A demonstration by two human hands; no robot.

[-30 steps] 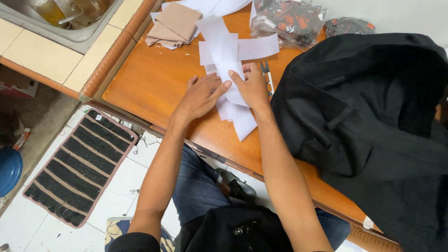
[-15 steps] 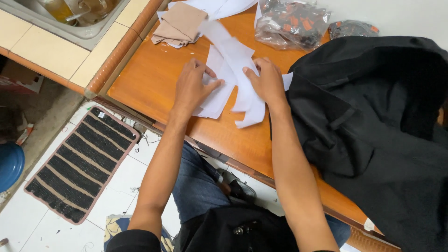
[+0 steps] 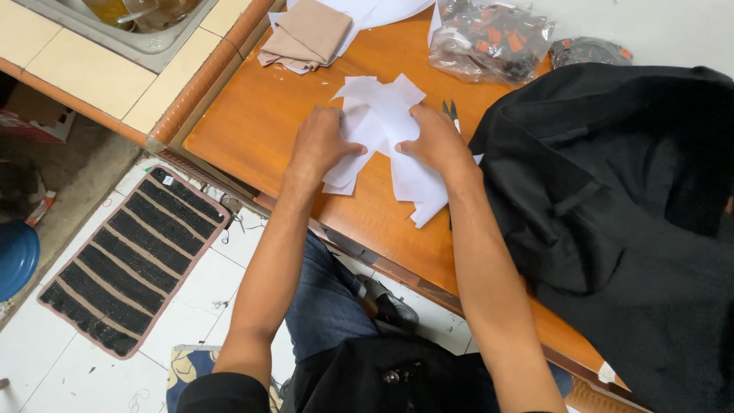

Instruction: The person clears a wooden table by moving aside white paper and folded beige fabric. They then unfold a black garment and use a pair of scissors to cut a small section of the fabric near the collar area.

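Hands: left hand (image 3: 319,142) and right hand (image 3: 434,139) both clamped on white paper pieces (image 3: 380,122), bunching them together.
Progress: papers partly gathered; several edges loose on the table (image 3: 252,122).
Untouched: scissors (image 3: 451,112), black garment (image 3: 612,206).

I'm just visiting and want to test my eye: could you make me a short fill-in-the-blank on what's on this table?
1. Both hands, the left hand and the right hand, rest on a pile of white ____ pieces.
2. The garment lying by the right hand is ____ in colour.
3. The folded cloth at the table's far edge is ____.

Missing words: paper; black; beige
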